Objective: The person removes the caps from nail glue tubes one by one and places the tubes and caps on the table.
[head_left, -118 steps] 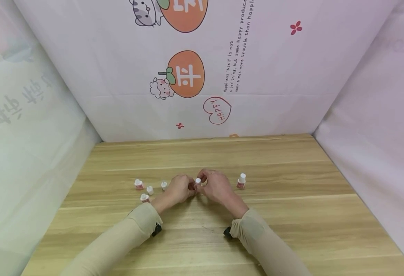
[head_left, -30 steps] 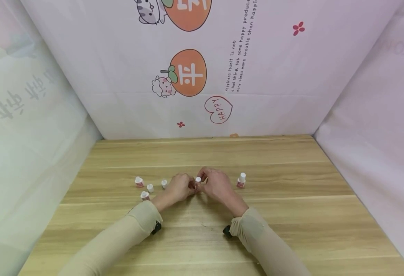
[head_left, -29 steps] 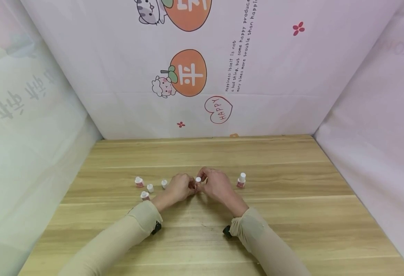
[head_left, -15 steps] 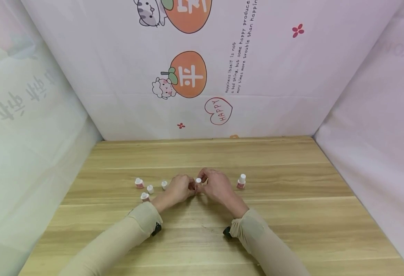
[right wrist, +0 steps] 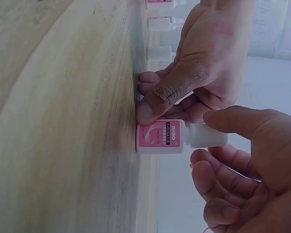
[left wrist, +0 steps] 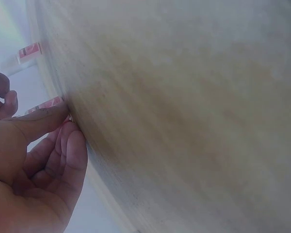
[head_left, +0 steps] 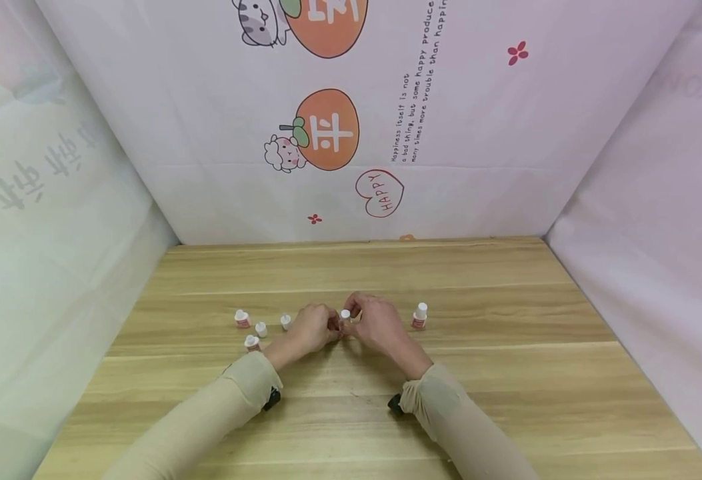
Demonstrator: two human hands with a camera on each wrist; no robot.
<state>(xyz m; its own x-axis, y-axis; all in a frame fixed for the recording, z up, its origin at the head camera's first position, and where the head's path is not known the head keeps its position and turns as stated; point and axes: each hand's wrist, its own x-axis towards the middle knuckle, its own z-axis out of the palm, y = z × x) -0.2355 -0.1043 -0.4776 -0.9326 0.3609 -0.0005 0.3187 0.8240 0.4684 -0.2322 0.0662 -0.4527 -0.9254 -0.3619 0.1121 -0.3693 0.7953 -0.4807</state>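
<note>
A small white nail glue bottle [right wrist: 160, 137] with a pink label stands upright on the table between the hands. My left hand [head_left: 309, 328] holds its body low down, with the thumb against the label side. The thumb and fingers of my right hand [head_left: 381, 325] pinch its white cap [right wrist: 208, 136], which sits on the bottle's neck. From the head view, most of the bottle is hidden by the fingers. In the left wrist view, part of the pink label shows behind the left thumb.
To the left stand two bottles without caps, a rear bottle [head_left: 242, 319] and a front bottle [head_left: 252, 343]. Near them are two loose white caps, one cap [head_left: 261, 329] and another cap [head_left: 286, 322]. A capped bottle [head_left: 419, 316] stands right of the right hand.
</note>
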